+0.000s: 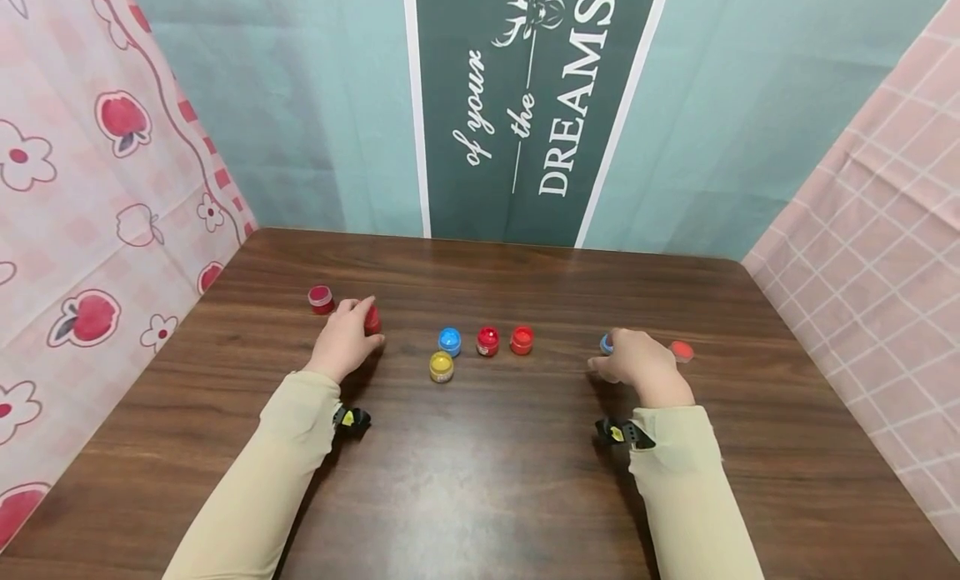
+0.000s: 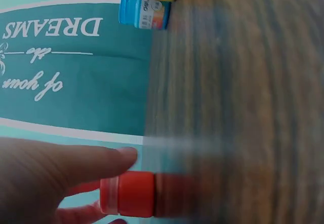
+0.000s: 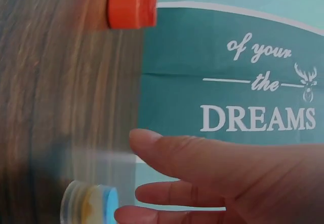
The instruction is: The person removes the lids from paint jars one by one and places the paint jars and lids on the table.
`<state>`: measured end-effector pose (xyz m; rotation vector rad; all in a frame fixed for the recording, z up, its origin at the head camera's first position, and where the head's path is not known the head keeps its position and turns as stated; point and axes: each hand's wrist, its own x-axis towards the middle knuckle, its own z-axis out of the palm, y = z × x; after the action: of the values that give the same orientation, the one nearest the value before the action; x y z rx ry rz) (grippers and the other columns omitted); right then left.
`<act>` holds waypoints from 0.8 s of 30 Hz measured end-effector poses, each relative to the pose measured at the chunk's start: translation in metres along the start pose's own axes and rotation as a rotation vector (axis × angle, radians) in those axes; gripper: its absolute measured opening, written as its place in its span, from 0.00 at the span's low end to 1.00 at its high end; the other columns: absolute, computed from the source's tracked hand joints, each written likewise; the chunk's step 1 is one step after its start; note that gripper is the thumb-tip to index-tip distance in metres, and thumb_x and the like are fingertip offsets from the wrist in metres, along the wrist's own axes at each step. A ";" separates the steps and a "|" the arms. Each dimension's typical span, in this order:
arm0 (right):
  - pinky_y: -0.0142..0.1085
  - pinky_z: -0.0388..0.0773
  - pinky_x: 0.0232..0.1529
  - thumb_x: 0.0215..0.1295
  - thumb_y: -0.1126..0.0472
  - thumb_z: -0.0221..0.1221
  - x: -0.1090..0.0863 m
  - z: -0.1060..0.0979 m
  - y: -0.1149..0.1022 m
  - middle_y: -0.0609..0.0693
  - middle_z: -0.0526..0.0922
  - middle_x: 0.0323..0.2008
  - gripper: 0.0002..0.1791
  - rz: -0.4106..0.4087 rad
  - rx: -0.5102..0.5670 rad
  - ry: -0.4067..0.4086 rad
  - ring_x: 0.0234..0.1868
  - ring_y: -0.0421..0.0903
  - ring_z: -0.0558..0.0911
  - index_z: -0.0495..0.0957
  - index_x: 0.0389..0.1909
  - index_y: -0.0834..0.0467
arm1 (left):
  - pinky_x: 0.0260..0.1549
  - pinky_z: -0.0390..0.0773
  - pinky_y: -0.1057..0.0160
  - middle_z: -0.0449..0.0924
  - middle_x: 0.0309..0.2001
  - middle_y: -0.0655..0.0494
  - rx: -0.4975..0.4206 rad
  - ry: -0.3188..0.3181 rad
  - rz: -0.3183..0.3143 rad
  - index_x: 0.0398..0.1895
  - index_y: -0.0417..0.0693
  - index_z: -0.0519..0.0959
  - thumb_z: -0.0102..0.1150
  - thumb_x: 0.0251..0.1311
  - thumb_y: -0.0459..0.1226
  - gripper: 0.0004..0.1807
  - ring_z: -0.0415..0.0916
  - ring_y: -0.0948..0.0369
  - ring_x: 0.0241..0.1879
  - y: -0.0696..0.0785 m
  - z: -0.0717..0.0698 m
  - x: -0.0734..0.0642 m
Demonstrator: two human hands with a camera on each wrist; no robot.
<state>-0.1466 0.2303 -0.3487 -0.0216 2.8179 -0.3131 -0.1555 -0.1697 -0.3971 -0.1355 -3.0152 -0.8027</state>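
Note:
My left hand (image 1: 346,340) reaches around a small red paint jar (image 1: 372,319), thumb on one side and fingers on the other. In the left wrist view the thumb lies close beside the same red jar (image 2: 132,194); whether it touches is unclear. My right hand (image 1: 637,363) hovers at a small blue-topped jar (image 1: 606,344), mostly hidden by the fingers in the head view. In the right wrist view, that blue-topped jar (image 3: 90,204) stands apart from the spread thumb and fingers. A dark red jar (image 1: 321,300) is left of my left hand; a light red jar (image 1: 682,352) is right of my right hand.
Between the hands, a blue jar (image 1: 450,342), a yellow jar (image 1: 441,367), a red jar (image 1: 487,341) and an orange-red jar (image 1: 522,340) stand on the brown wooden table (image 1: 465,480). Cloth hangs behind the table (image 1: 330,105) and at both sides.

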 end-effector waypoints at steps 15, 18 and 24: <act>0.47 0.76 0.46 0.60 0.50 0.61 -0.032 -0.004 -0.057 0.56 0.80 0.45 0.25 -0.415 0.171 0.107 0.46 0.52 0.79 0.74 0.52 0.63 | 0.37 0.75 0.54 0.76 0.35 0.47 -0.096 -0.076 0.106 0.45 0.42 0.70 0.66 0.52 0.34 0.19 0.72 0.53 0.34 0.029 -0.002 -0.011; 0.45 0.76 0.46 0.59 0.52 0.62 -0.043 0.000 -0.075 0.52 0.80 0.45 0.22 -0.537 0.257 0.148 0.45 0.49 0.79 0.76 0.51 0.60 | 0.35 0.76 0.56 0.77 0.34 0.50 -0.160 -0.012 0.196 0.46 0.43 0.71 0.65 0.52 0.34 0.18 0.72 0.55 0.32 0.053 -0.004 -0.019; 0.37 0.77 0.41 0.58 0.49 0.63 -0.060 0.017 -0.109 0.45 0.78 0.41 0.22 -0.677 0.270 0.311 0.41 0.43 0.78 0.77 0.49 0.56 | 0.33 0.75 0.61 0.77 0.34 0.56 -0.110 0.115 0.466 0.52 0.42 0.73 0.67 0.49 0.40 0.26 0.72 0.58 0.34 0.101 0.009 -0.041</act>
<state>-0.0859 0.1235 -0.3227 -0.9508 2.9480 -0.9084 -0.1054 -0.0815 -0.3568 -0.7317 -2.6631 -0.8833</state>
